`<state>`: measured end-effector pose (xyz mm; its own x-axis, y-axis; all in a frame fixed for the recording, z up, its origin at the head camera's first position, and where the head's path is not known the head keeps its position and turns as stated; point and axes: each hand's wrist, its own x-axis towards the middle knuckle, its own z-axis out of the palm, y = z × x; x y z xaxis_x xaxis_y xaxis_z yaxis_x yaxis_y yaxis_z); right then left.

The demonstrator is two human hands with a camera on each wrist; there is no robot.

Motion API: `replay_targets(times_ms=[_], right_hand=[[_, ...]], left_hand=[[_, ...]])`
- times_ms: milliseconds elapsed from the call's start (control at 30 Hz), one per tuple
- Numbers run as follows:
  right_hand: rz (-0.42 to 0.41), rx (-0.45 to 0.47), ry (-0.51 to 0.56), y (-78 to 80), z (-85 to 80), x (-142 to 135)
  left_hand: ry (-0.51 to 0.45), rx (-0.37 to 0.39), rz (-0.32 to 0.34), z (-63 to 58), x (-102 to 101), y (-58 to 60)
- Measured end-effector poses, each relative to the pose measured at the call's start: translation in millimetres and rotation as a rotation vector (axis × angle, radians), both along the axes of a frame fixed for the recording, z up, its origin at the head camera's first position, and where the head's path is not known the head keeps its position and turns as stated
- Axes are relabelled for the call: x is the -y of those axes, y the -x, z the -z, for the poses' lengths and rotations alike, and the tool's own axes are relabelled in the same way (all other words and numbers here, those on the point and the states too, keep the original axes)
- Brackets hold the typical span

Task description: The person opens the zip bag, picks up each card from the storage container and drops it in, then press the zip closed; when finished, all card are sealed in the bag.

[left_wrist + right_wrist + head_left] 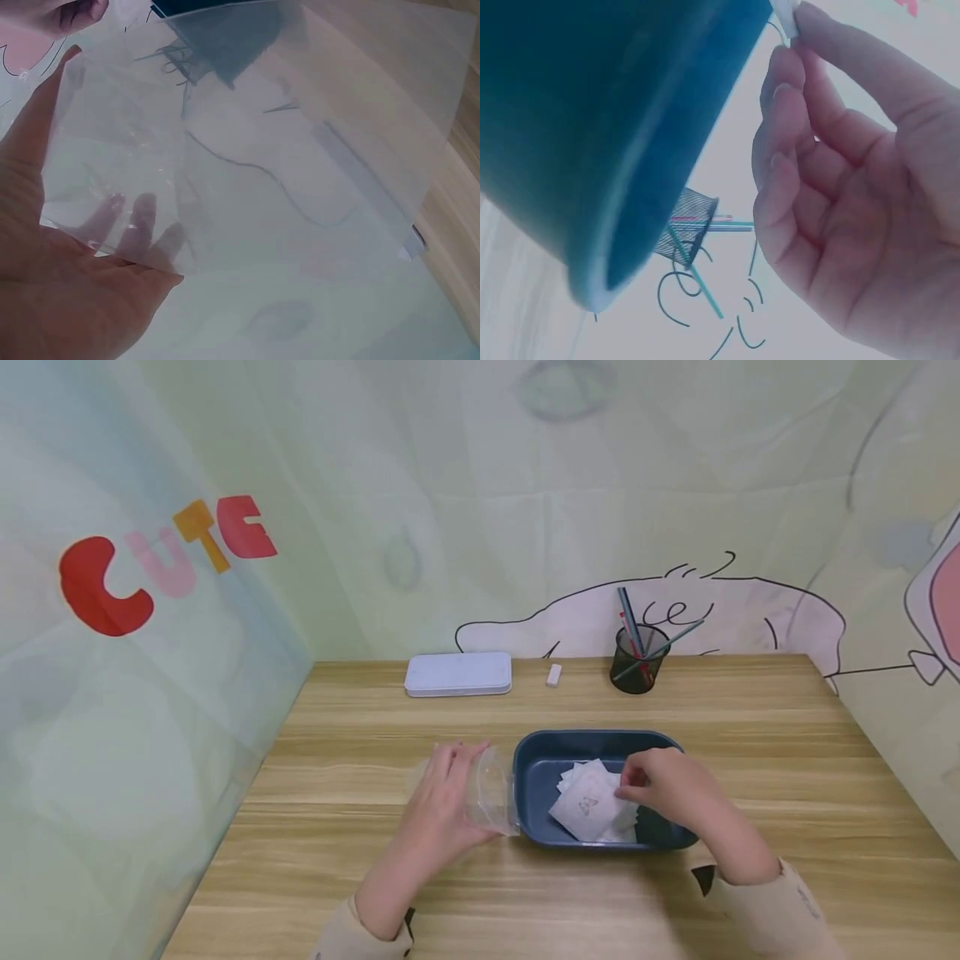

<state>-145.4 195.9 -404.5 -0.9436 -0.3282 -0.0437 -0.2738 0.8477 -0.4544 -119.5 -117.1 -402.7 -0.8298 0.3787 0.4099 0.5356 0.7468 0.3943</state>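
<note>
A clear plastic bag (pixel 491 793) lies on its side by the left end of a dark blue bin, its mouth towards the bin. My left hand (pixel 446 797) holds the bag, with fingers showing through the film (pixel 142 217) in the left wrist view. Inside the blue bin (pixel 536 785) is a loose pile of white square packets (pixel 573 777). Over the bin, my right hand (pixel 663 785) pinches the corner of a white square packet (pixel 588 806) with a small printed mark, between thumb and fingertips. The right wrist view shows only a white corner (pixel 786 16) of it.
At the back of the wooden table (pixel 352 718) lie a pale flat case (pixel 459 674) and a small white eraser (pixel 553 675). A black mesh cup (pixel 633 672) with several pencils stands behind the bin. Printed cloth walls (pixel 420 527) enclose the back and sides.
</note>
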Motion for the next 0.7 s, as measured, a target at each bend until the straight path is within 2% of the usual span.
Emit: replay_targets(times_ms=[200,367,500,700], right_hand=[[0.021,-0.017,0.062,-5.0,-11.9,2],[0.098,-0.056,0.222,-9.8,-15.8,5],[0.125,-0.079,0.352,-12.8,-19.0,9],[0.145,-0.022,0.495,-16.4,-28.5,13]], left_hand=[[-0.014,-0.022,0.011,-0.7,1,1.1],[-0.011,-0.025,-0.001,-1.5,1,0.7],[-0.002,-0.029,-0.017,-2.2,1,0.8],[0.012,-0.036,-0.047,-5.6,0,2.1]])
